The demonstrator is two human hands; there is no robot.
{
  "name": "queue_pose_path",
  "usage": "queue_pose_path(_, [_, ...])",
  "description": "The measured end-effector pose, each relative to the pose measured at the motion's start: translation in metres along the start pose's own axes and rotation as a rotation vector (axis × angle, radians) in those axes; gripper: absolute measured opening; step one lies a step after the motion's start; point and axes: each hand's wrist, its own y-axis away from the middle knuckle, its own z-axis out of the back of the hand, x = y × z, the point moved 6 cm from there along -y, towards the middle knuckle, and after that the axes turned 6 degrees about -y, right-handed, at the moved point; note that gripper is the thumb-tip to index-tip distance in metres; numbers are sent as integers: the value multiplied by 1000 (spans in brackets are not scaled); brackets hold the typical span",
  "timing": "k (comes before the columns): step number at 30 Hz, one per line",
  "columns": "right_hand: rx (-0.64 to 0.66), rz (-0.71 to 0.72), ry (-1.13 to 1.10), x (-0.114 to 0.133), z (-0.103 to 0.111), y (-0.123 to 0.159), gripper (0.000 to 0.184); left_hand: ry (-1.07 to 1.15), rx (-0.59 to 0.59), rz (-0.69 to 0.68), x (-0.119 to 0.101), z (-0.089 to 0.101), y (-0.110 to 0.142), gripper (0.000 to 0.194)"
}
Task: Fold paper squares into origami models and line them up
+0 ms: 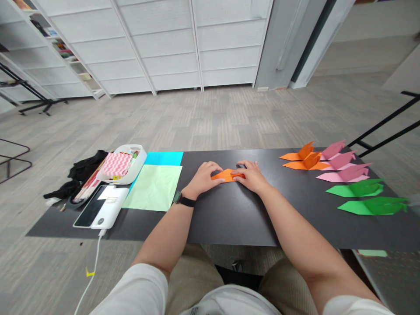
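Observation:
A piece of folded orange paper (pixel 226 176) lies on the dark table (pixel 223 218) in front of me. Its left end is between the thumb and fingers of my left hand (pixel 206 177), which wears a watch at the wrist. My right hand (pixel 252 176) grips the other end, with fingers over part of the paper. Off to the right stand folded paper birds: two orange ones (pixel 303 165), several pink ones (pixel 344 174) and two green ones (pixel 370 205).
Left of my hands lie a light green sheet (pixel 154 188) and a blue sheet (pixel 166 158). Beyond them are a white basket (pixel 139 162) with a pink-patterned packet (pixel 116 165), a phone (pixel 92 208), a white power bank (pixel 111 208) with a cable (pixel 96 258), and black cloth (pixel 85 168).

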Motion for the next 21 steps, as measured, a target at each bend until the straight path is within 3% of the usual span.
queue_pose_path(4, [-5, -3, 5, -1, 1, -1, 21, 1, 53, -115, -24, -9, 1, 29])
queue_pose_path(8, [7, 3, 16, -4, 1, 0, 23, -73, 151, -106, -31, -20, 3, 26])
queue_pose_path(13, [21, 20, 48, -15, 5, 5, 36, -113, 139, -92, -30, -19, 3, 22])
queue_pose_path(17, [-47, -2, 2, -25, 17, 6, 55, -152, 94, -106, -30, -19, 4, 22])
queue_pose_path(21, [-148, 46, -81, -16, 27, 6, 38, -240, 42, -15, -23, -20, 4, 27])
